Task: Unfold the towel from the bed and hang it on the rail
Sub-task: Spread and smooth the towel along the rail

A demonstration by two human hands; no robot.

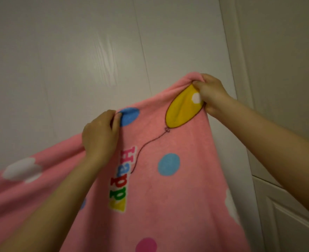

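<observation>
Take the towel (168,188) as your landmark. Your left hand (100,135) sits on its upper edge, left of the middle; your right hand (209,92) sits at its top corner, higher and to the right. The wall panel (77,60) stands behind the towel. The door frame (230,42) rises behind its right side, with the panelled door (286,211) right of the towel.

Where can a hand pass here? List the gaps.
Bare wall above the towel's top edge is free. Along the edge, only the stretch between left hand and right hand. Right of the towel, the door frame crowds in.
</observation>
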